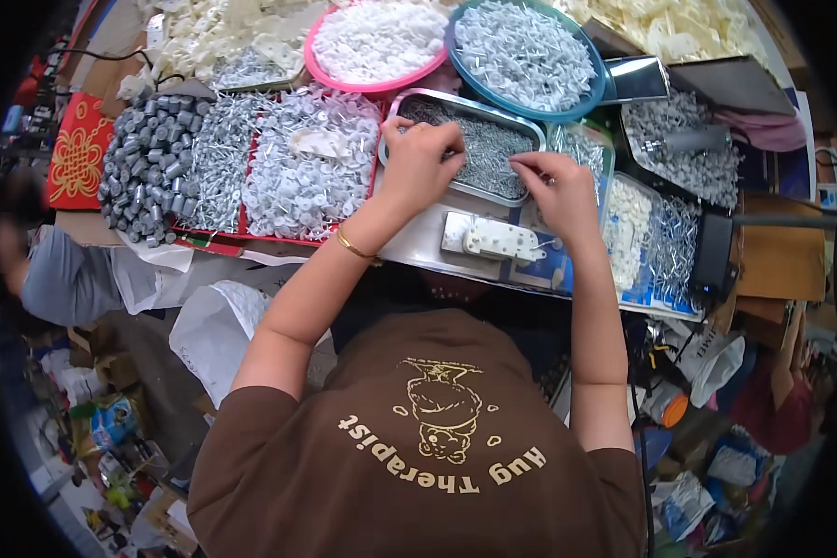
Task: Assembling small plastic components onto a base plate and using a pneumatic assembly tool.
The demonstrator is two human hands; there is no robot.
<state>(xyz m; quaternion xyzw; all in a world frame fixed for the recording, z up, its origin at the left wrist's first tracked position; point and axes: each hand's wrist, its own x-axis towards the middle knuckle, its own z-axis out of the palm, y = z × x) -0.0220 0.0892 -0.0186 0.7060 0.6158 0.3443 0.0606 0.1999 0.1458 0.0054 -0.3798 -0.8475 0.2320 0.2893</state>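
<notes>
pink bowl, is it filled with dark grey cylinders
No, the pink bowl holds small white pieces; the dark grey cylinders are piled at the far left.

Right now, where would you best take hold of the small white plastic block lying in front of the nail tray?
Probably pinch the small white rectangular plastic block across its narrow width from above: it lies flat and long on the steel plate, top face clear, below the right hand.

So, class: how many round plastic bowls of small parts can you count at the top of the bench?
2: a pink bowl of white parts at top centre, and a teal bowl of silvery parts touching its right side. Others may lie out of view.
</notes>
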